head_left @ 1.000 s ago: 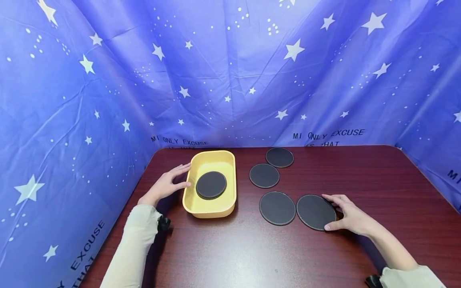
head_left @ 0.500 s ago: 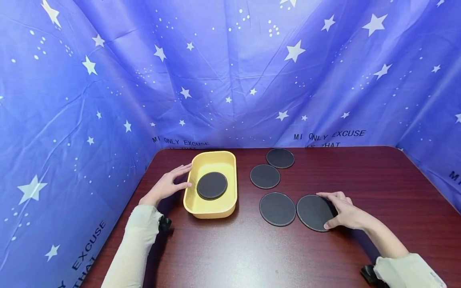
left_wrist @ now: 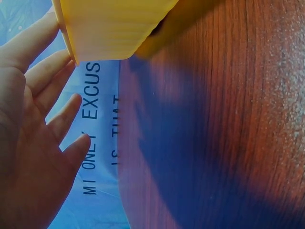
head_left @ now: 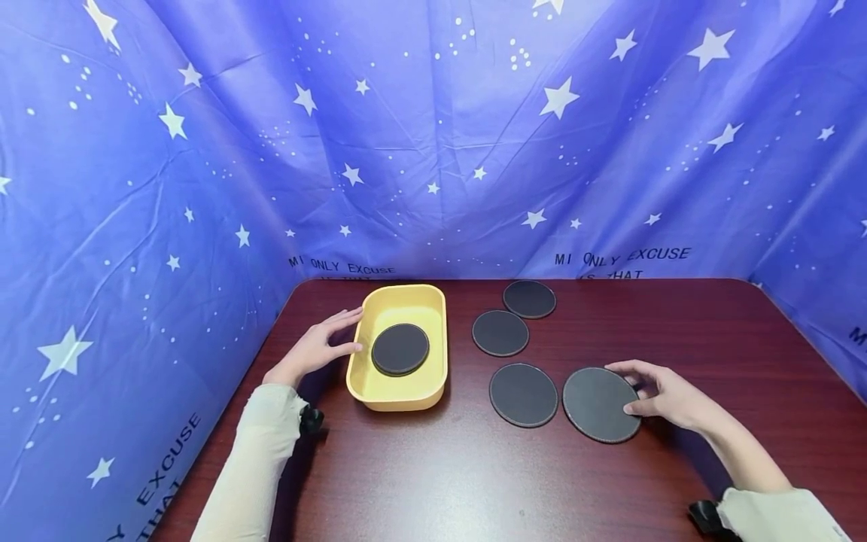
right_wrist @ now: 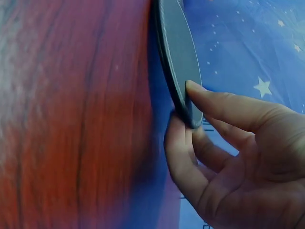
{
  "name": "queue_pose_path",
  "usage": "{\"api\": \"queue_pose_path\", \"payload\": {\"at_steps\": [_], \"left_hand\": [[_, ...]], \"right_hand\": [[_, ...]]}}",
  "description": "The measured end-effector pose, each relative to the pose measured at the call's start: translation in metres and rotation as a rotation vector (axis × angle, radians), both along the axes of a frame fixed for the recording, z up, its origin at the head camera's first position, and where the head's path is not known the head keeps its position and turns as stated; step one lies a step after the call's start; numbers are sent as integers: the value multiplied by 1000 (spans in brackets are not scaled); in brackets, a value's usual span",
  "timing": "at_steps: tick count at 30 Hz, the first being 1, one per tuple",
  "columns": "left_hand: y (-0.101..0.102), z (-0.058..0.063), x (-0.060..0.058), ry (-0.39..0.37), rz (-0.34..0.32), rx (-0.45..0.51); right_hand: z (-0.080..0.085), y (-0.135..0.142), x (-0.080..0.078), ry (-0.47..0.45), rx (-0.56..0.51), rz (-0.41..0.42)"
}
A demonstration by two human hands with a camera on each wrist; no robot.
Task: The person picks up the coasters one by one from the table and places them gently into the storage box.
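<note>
My right hand (head_left: 670, 395) pinches the right edge of a round black coaster (head_left: 597, 406), thumb on top and fingers curled beneath. In the right wrist view that coaster (right_wrist: 181, 52) is tilted, its near edge raised off the table. My left hand (head_left: 314, 350) rests its thumb and extended fingertips on the left rim of a yellow rectangular tub (head_left: 400, 403). Seen from the left wrist, the fingers of this hand (left_wrist: 43, 119) are spread, with some touching the tub's rim (left_wrist: 69, 36). Inside the tub lies another black coaster (head_left: 400, 349).
Three more black coasters lie flat on the dark red wooden table (head_left: 433, 467): one (head_left: 524, 395) beside the held one, another (head_left: 500, 333) farther back, and a third (head_left: 530, 299) near the back edge. A blue starry curtain (head_left: 433, 135) hangs behind and at both sides.
The right hand has gone from touching the coaster's edge to pinching and lifting it. This coaster has moved slightly right, apart from its neighbour. The left hand and tub stay put.
</note>
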State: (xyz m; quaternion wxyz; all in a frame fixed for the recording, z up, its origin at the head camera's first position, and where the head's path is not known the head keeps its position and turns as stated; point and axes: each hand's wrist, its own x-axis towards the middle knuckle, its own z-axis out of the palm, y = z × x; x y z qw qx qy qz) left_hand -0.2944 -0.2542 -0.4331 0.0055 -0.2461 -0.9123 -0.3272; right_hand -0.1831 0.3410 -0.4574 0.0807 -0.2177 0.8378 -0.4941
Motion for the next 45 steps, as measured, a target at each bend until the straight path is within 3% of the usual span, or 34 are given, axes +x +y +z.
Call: {"api": "queue_pose_path", "payload": {"at_steps": [5,8,13,24,34,45], "left_hand": [[0,0,0,16,-8,-14],[-1,0,0,16,-7,-13],[-2,0,0,6,-5,-7],[-2,-2,-2,19,2,-11],[-1,1,-2,-2,4,-14],[-2,1,-2,5,10,-20]], "right_hand": [[4,8,2,-235,-168,58],[6,9,4,-291,-210,56],[12,7,5,-272,-242,57],[29,-15,0,-243,-207,34],[39,-45,-14,-230,-230,24],[44,-92,-33,-277,-261,-10]]}}
